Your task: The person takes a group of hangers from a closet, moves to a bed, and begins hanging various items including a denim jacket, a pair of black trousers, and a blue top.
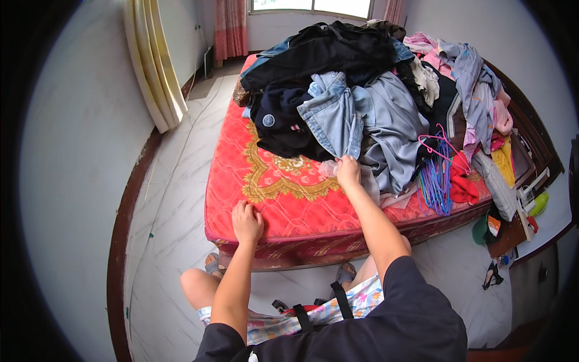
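Observation:
A large heap of clothes covers much of a red patterned mattress (294, 212). My right hand (349, 172) is closed at the lower end of a light-blue denim garment (332, 113), with clear plastic (329, 168) beside the fingers; whether it also grips the plastic I cannot tell. My left hand (247, 221) rests on the mattress near its front left corner, fingers loosely bent, holding nothing. Left of the denim lies a dark navy garment (282, 113) with a round patch. A grey-blue garment (393, 126) lies to its right, and black clothing (334, 50) is piled behind.
Blue and purple hangers (435, 181) lie with a pink hanger (445, 140) and a red cloth (462, 183) at the mattress's right. A yellow curtain (154, 63) hangs at the left wall. Small items lie on a low surface (509, 235) at the right. A cable runs along the floor.

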`<move>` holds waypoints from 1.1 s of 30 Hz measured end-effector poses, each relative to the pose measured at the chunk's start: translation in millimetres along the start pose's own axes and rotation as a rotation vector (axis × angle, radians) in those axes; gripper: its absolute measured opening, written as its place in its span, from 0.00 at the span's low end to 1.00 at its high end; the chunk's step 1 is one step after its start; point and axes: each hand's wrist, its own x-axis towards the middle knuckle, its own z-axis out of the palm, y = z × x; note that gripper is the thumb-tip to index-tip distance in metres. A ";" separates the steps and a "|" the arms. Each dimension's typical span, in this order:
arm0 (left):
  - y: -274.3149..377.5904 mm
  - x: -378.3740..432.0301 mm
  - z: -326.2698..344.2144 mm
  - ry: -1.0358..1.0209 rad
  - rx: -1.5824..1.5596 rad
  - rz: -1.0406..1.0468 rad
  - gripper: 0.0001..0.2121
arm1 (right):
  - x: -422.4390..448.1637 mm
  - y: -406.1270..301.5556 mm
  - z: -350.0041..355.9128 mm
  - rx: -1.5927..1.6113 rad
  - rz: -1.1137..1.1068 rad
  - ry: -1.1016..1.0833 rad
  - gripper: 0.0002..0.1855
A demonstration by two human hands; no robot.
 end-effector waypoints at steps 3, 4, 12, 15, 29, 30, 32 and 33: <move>-3.8 -2.4 5.0 0.013 0.003 -0.038 0.09 | -67.6 -10.5 -16.8 0.129 0.017 0.023 0.12; -3.1 -3.3 8.7 0.019 0.001 -0.045 0.09 | -92.6 -10.6 -24.7 0.158 0.042 0.011 0.14; -13.1 -0.9 11.0 0.060 0.014 -0.054 0.08 | -179.8 -59.5 -150.7 0.634 0.129 0.103 0.17; -4.7 -1.4 11.4 0.049 0.019 -0.084 0.08 | -216.5 -72.2 -203.7 0.786 0.108 0.039 0.17; 39.1 16.9 27.4 -0.246 -0.405 -0.308 0.28 | -253.4 28.9 -209.9 1.017 0.475 -0.017 0.12; 60.1 20.0 37.1 -0.224 -0.405 -0.251 0.33 | -252.3 28.4 -223.8 1.022 0.475 -0.016 0.12; 107.1 31.5 57.2 -0.231 -0.741 -0.287 0.38 | -251.2 26.6 -254.3 1.110 0.480 -0.135 0.11; 132.2 35.4 63.9 -0.252 -0.798 -0.357 0.36 | -244.3 19.2 -270.6 1.223 0.555 -0.053 0.10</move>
